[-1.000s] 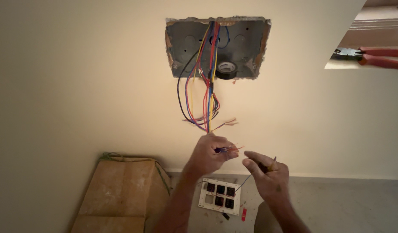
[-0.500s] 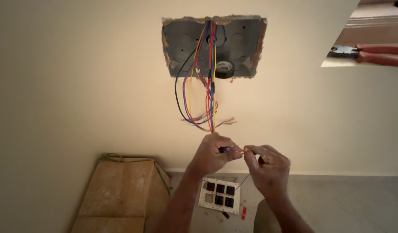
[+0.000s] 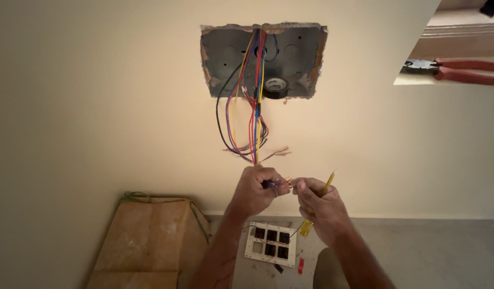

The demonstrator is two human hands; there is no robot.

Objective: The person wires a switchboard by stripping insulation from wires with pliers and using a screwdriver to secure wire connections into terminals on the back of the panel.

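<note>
Wires (image 3: 250,107) red, blue, yellow, black, bundled, bare ends pinched between hands (image 3: 289,195)

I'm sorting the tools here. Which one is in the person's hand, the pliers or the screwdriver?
The yellow-handled screwdriver, gripped in the right hand. The red-handled pliers lie untouched on the ledge at upper right.

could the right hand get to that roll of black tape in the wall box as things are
Probably not straight away: the right hand is occupied with a yellow screwdriver and wire ends. The tape roll sits uncovered in the open box above, with the hanging wires just beside it.
</note>
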